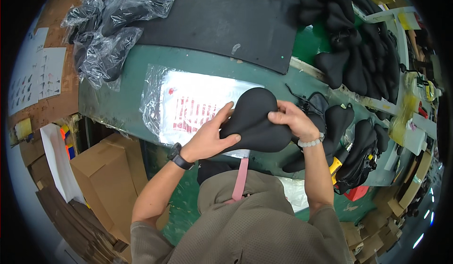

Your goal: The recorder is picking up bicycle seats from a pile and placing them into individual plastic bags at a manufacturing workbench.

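Between my two hands is a black bicycle saddle [257,122], smooth side up, held over the near edge of the green table. My left hand [212,134] grips its left side, thumb lying on top and fingers along the edge. On its right side my right hand [295,120] is closed, the thumb pressed on the cover and the other fingers partly hidden. Beneath and to the left, a stack of clear plastic bags [188,106] with red print lies on the table, partly covered by the saddle and my left hand.
Plastic-wrapped saddles [111,42] pile up at the far left. A black mat [212,23] covers the table's back. Bare saddles [356,61] fill a bin at the far right; several more saddles [339,122] lie right of my hand, near a yellow-handled tool [335,166]. Cardboard boxes [111,179] stand lower left.
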`<state>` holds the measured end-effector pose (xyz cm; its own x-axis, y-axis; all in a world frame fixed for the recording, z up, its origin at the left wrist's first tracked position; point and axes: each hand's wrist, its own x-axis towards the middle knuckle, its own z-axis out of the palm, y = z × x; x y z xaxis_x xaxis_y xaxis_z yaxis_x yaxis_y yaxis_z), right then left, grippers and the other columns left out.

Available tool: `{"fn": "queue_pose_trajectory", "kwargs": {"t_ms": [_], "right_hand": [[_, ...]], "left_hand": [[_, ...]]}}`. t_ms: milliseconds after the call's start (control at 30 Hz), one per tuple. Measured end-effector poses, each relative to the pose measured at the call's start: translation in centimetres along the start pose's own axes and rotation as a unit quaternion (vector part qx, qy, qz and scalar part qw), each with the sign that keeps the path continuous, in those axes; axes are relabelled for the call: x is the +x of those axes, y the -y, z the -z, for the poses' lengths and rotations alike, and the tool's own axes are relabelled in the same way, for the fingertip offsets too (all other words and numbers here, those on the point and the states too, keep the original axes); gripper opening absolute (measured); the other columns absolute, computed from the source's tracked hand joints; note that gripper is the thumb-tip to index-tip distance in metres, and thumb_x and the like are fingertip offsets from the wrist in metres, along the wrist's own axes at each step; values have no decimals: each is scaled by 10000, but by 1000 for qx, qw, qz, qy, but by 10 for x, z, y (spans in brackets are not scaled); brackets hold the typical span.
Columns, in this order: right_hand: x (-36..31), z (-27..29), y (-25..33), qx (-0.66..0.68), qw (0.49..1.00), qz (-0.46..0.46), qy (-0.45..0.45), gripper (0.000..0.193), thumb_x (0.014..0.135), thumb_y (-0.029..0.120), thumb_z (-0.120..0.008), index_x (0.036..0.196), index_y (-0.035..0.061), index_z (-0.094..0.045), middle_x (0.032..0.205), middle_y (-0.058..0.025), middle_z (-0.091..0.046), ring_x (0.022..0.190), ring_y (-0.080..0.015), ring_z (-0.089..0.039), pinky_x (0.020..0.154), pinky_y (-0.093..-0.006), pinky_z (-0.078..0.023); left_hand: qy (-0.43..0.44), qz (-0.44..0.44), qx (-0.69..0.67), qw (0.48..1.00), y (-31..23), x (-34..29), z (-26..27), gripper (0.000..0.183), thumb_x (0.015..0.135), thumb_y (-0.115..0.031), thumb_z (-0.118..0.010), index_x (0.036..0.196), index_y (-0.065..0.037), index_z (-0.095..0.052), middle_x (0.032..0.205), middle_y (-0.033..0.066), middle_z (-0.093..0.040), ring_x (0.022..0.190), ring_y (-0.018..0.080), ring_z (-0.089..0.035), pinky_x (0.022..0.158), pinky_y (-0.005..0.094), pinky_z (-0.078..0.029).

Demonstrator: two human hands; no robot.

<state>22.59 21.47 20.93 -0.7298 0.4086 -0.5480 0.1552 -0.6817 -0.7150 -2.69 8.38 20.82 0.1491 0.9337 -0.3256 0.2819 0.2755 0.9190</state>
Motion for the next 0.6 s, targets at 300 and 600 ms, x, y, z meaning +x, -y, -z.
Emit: {"fn": "queue_pose_trajectory", "kwargs": {"t_ms": [300,600], "right_hand": [[25,14,-25,-327,938,71,-94,759,739,346,-846,1263,-99,-526,1180,-166,-656,1078,-241,-640,953,-322,-492],[24,17,-19,-233,963,-29,-136,492,729,276,-850,1020,-77,-670,898,-128,-723,829,-207,-688,809,-299,-531]], "left_hand": [[9,168,53,984,3,-18,4,751,771,-489,-790,1264,38,-581,1063,234,-687,968,321,-692,842,390,-533],[-40,101,146,983,18,-18,10,656,767,-375,-813,1239,28,-601,941,192,-712,827,311,-711,775,366,-552]]}}
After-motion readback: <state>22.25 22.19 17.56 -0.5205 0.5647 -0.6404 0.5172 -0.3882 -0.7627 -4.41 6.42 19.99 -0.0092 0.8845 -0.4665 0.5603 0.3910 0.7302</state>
